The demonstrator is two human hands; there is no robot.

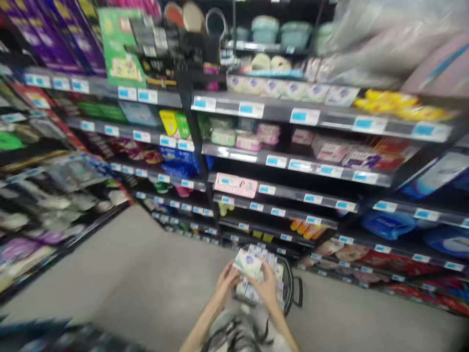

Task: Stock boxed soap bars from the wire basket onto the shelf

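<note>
Between my two hands is a small white soap box (247, 263) with a blue oval logo and a green patch. The fingers of my left hand (227, 279) close on its left edge, while my right hand (266, 282) grips its right side. Just beneath the hands stands a dark round basket (289, 283) with a black handle, on the floor. Many similar white soap boxes (279, 272) fill the basket. The picture is slightly blurred, so the print on the boxes is unreadable.
Shelves (271, 115) with price tags rise in front. A row of white soap boxes (293, 91) lines an upper shelf, beside yellow packs (399, 103). Pink boxes (331, 149) sit one level lower. Another shelf unit (54, 195) runs along the left. Grey floor (157, 283) lies between.
</note>
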